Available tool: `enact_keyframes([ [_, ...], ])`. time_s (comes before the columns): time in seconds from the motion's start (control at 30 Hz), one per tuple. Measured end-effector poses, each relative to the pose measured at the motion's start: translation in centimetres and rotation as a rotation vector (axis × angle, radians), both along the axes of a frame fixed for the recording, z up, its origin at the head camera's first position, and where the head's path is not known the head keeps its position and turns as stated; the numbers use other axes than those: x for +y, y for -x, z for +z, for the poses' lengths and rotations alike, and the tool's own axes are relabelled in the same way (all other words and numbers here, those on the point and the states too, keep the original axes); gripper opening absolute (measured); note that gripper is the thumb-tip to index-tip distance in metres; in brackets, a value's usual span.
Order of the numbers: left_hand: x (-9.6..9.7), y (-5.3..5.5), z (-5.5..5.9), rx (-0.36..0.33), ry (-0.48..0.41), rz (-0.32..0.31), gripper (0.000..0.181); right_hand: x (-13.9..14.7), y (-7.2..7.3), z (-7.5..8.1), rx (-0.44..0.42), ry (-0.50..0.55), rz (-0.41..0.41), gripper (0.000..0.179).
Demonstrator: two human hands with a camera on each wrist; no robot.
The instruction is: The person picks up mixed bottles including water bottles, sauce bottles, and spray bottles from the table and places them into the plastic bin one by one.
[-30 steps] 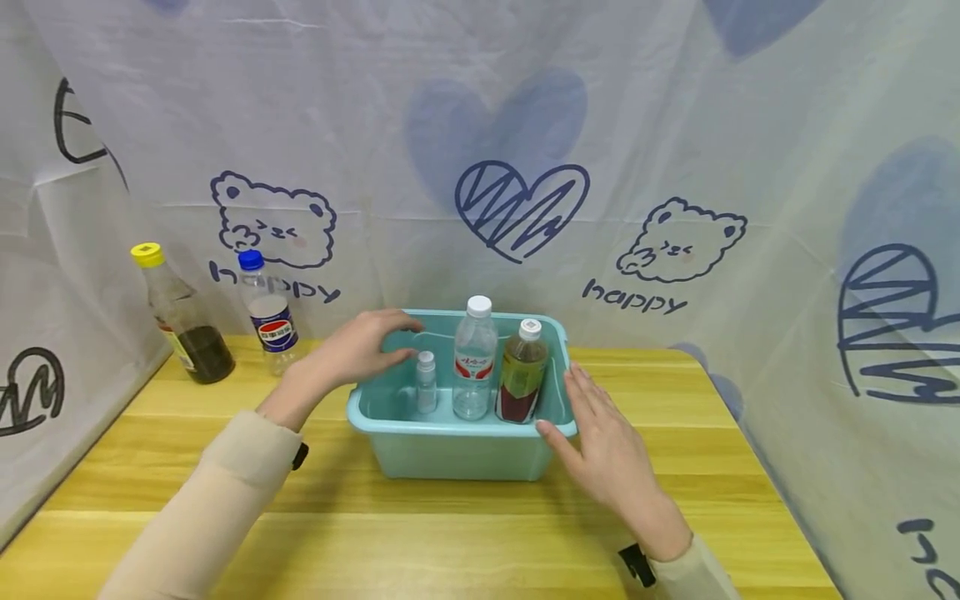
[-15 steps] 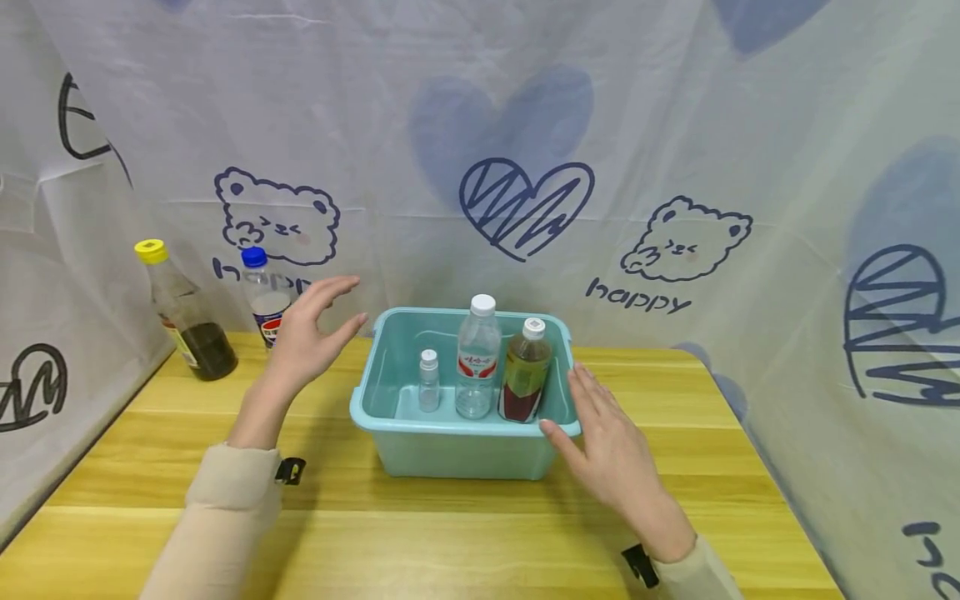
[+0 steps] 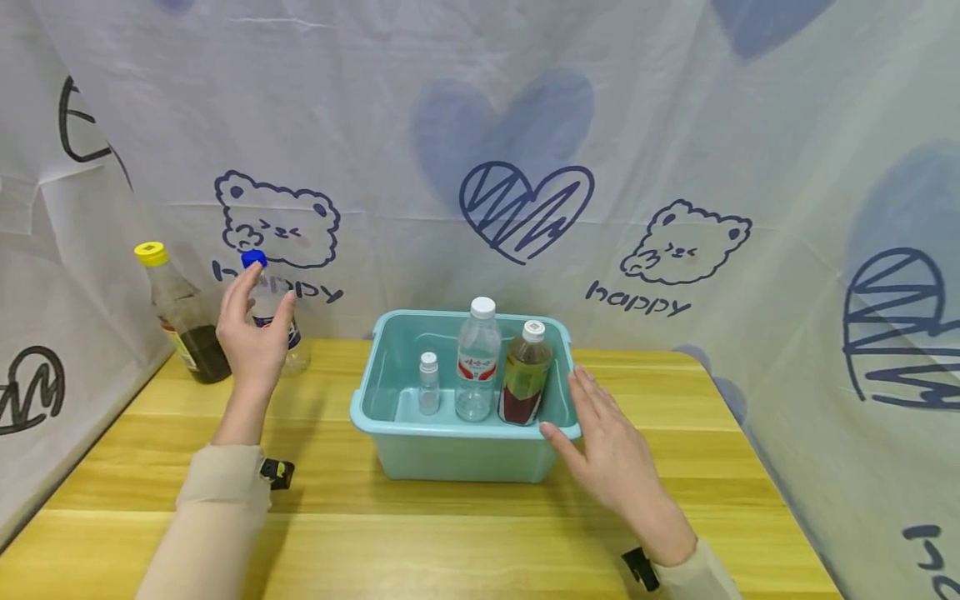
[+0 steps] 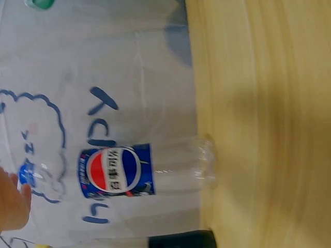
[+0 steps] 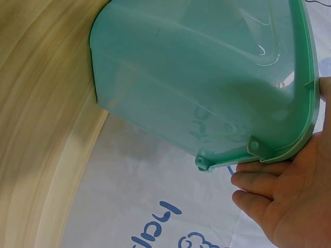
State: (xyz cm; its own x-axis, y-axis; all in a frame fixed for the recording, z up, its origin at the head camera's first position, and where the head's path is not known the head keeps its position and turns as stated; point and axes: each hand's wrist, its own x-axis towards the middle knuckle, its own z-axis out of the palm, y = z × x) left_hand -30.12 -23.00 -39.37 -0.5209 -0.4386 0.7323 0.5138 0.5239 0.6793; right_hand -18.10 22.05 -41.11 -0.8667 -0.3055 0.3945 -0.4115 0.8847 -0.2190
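Observation:
My left hand (image 3: 255,342) is raised in front of a clear Pepsi bottle (image 3: 297,357) with a blue cap, fingers and thumb spread and slightly bent. In the left wrist view the bottle's label (image 4: 115,172) shows plainly, and the fingertips lie near the cap; whether they touch it I cannot tell. My right hand (image 3: 613,454) rests with straight fingers along the right rim of a teal plastic tub (image 3: 465,432). Inside the tub stand a small clear bottle (image 3: 428,387), a clear water bottle (image 3: 477,367) and a green-and-red labelled drink bottle (image 3: 523,379).
A yellow-capped bottle of dark liquid (image 3: 201,346) stands at the left, beside the Pepsi bottle. A pale printed cloth (image 3: 405,208) hangs behind the wooden table (image 3: 420,533) and along its sides.
My left hand has left the tub's left side and moved left to the Pepsi bottle. The right hand and the tub stay where they were.

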Motion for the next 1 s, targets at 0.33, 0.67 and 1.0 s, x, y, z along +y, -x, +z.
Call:
enact_keyframes([
  [0.33,-2.5,1.4,-1.2,-0.144,-0.184,0.086,0.054,0.0,0.0,-0.1,0.018,0.008,0.010,0.081],
  [0.67,-3.8,2.3,-1.4,-0.325,-0.123,0.040,0.069,0.1,0.0,-0.2,0.011,0.007,0.002,0.081],
  [1.0,-4.1,2.8,-1.8,-0.372,-0.045,0.020,0.074,0.1,0.1,-0.1,0.010,0.007,0.011,0.081],
])
